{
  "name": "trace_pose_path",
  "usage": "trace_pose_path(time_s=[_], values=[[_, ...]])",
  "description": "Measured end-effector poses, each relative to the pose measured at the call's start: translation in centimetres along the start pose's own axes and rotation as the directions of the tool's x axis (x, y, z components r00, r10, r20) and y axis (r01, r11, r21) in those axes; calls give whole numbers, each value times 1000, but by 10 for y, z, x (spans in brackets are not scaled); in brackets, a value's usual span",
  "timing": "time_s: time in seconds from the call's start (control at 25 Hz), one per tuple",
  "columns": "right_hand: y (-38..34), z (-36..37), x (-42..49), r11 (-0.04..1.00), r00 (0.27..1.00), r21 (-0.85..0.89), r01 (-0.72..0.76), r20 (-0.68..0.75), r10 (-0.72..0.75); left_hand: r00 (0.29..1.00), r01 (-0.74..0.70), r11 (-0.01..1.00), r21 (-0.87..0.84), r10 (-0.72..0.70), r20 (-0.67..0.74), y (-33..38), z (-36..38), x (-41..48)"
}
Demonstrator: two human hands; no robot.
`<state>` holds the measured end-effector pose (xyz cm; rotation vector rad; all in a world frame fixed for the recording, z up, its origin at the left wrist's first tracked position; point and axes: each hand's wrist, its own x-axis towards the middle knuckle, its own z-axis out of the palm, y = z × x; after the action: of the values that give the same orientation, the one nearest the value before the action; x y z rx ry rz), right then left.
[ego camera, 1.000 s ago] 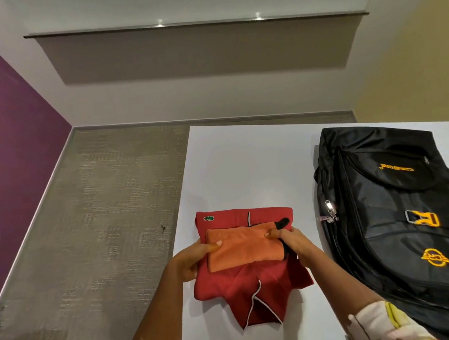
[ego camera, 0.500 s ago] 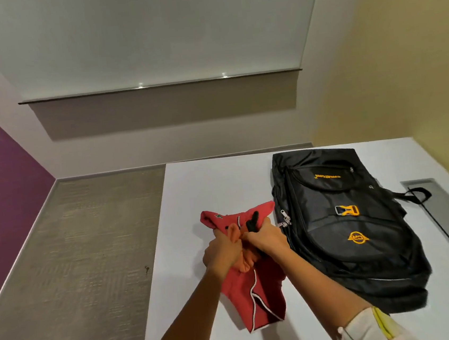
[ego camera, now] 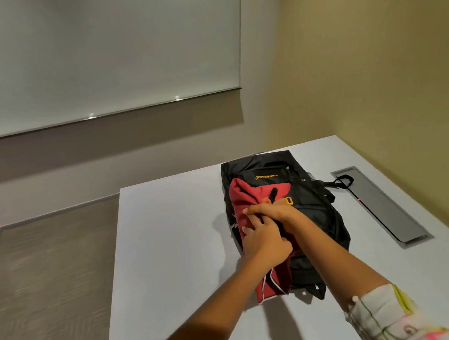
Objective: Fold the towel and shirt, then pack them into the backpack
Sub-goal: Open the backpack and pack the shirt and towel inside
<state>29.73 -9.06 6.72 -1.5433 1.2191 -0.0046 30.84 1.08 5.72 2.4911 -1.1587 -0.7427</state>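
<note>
Both hands are on one bundle, the red shirt (ego camera: 244, 195). It lies on top of the black backpack (ego camera: 316, 215), on the pack's left half, and its long axis runs along that of the pack, from near end to far end. The right hand (ego camera: 274, 211) lies across the middle of the bundle with the fingers over the cloth and the thumb raised behind, so its grip is closed round a thick fold. The left hand (ego camera: 265, 241), closer to the near end of the pack, has a grip of curled fingers that pinches the cloth. The towel I cannot see surely; I judge it is wrapped inside the shirt. The next move depends, I think, on the opening of the pack. A zip pull (ego camera: 234, 225) shows at the left edge of the backpack, just beside the bundle, but whether the zip is open I cannot tell. The left hand is the nearer one to that edge. The shirt looks like soft knitted cloth, crumpled, and its hem (ego camera: 272, 289) with white piping hangs loose over the near end of the pack. The backpack seems to be smooth, slightly shiny nylon, flat and long, with yellow print and a yellow buckle (ego camera: 289, 200). It rests on a matte white surface (ego camera: 170, 244), and a grey recessed panel (ego camera: 382, 206) sits to the right of the pack.
</note>
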Motion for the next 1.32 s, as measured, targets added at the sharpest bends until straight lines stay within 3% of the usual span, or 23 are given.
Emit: trace_pose_path(time_s=[0.12, 0.2, 0.28, 0.32, 0.36, 0.48, 0.6, 0.68, 0.8, 1.08, 1.32], values=[[17, -50, -1, 990, 996, 140, 6, -87, 6, 969, -236, 971, -43, 238, 63, 27, 0, 5], [30, -88, -1, 982, 991, 188, 13, -132, 13, 928, -336, 909, -245, 364, 77, 31, -8, 19], [45, -119, -2, 988, 980, 151, 12, -200, 18, 939, -278, 827, -488, 341, 42, 23, -11, 38], [54, -136, -1, 994, 969, 111, 24, -246, 4, 957, -237, 822, -519, 290, 22, 17, -7, 47], [67, -154, 6, 997, 962, 66, 33, -272, -14, 967, -225, 861, -457, 255, 3, 11, 0, 55], [92, -198, 9, 999, 952, -35, 18, -304, -28, 967, -248, 969, 20, 246, 65, 6, 33, 67], [128, -232, 26, 996, 964, -83, -16, -266, -7, 950, -312, 862, 401, 266, 165, 11, 66, 73], [151, -242, 36, 993, 970, -106, -51, -242, 24, 924, -381, 759, 528, 296, 240, 16, 89, 77], [154, -237, 23, 990, 978, -120, -68, -204, 43, 902, -432, 694, 576, 318, 293, 24, 112, 84], [168, -224, 20, 979, 990, -158, -132, -77, 122, 901, -433, 703, 564, 315, 299, 35, 131, 88], [156, -217, 7, 957, 987, -247, -153, -74, 139, 884, -464, 665, 585, 310, 349, 44, 154, 80]])
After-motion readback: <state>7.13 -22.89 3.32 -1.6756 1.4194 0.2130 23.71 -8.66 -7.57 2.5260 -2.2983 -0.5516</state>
